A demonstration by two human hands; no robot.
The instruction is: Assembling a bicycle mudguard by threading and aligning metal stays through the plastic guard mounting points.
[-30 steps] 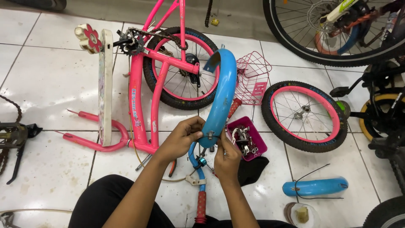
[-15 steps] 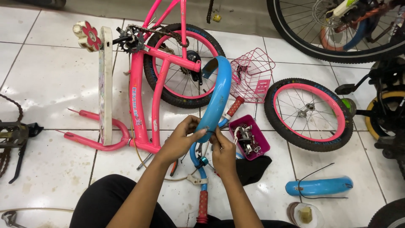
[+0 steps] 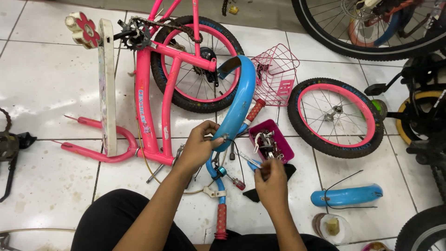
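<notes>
My left hand (image 3: pixel 200 145) grips the lower end of a curved blue fender (image 3: pixel 238 100), which rises toward the pink bicycle's rear wheel (image 3: pixel 197 65). My right hand (image 3: pixel 272 183) is off the fender, just below a magenta parts tray (image 3: pixel 285 148) of metal hardware. Its fingertips are pinched on what looks like a small metal part. A blue handlebar with a red grip (image 3: pixel 220 218) lies between my arms. A red-handled screwdriver (image 3: pixel 236 182) lies beside it.
The pink bicycle frame (image 3: pixel 144 107) lies upside down on white tiles. A pink wire basket (image 3: pixel 275 72), a loose pink-rimmed wheel (image 3: pixel 335 116) and a second blue fender (image 3: pixel 346 195) lie to the right. Other bicycles crowd the right edge. A black cloth (image 3: pixel 253 194) lies under my right hand.
My right hand let go of the fender and moved right, down by the parts tray. My left hand keeps hold of the fender.
</notes>
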